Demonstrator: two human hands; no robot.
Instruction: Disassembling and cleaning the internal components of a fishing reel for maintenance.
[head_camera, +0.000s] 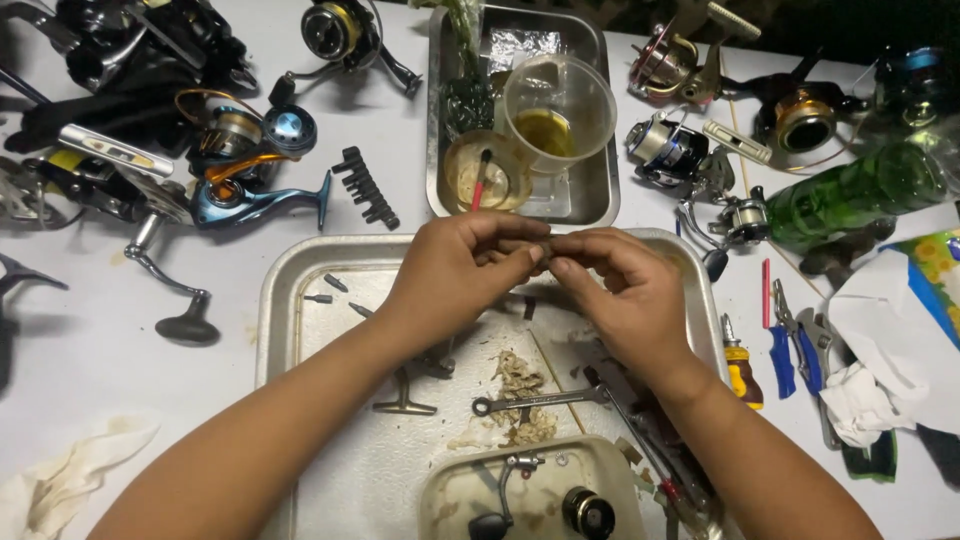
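Both hands meet over the far part of a steel tray. My left hand and my right hand pinch one small dark part between their fingertips; most of it is hidden by the fingers. Below my hands in the tray lie a small wrench, a T-shaped metal piece, a few small screws and clumps of dirty grease. A plastic tub with a reel handle and a spool inside sits at the tray's near edge.
A second steel tray beyond holds a clear cup of yellow liquid and a small dish with a brush. Several fishing reels lie around. A green bottle, pliers, a screwdriver and rags surround them.
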